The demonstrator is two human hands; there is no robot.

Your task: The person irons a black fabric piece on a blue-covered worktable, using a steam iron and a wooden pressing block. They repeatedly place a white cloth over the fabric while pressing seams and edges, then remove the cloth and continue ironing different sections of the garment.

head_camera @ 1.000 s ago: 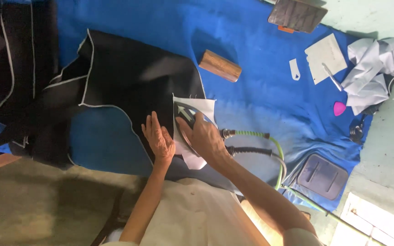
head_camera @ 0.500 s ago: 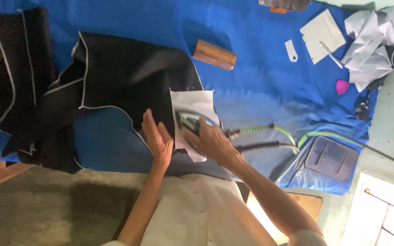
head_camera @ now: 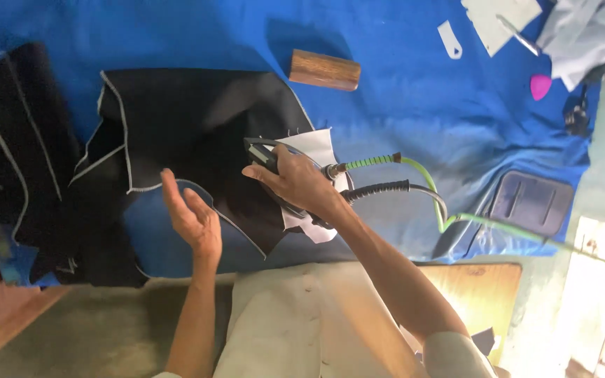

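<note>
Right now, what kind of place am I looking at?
Probably a tailoring or garment workshop: a blue padded pressing table, a steam iron in the right hand on black fabric, and pink tailor's chalk.

Wooden block (head_camera: 324,70), pink chalk (head_camera: 540,86), grey pad (head_camera: 532,203)

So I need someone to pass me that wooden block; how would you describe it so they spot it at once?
Look at the blue cloth covering the table, then the black fabric spread on it. Just past that fabric's far corner lies the wooden block, alone: a short brown rounded piece, the only wooden thing among paper and cloth scraps.
</note>
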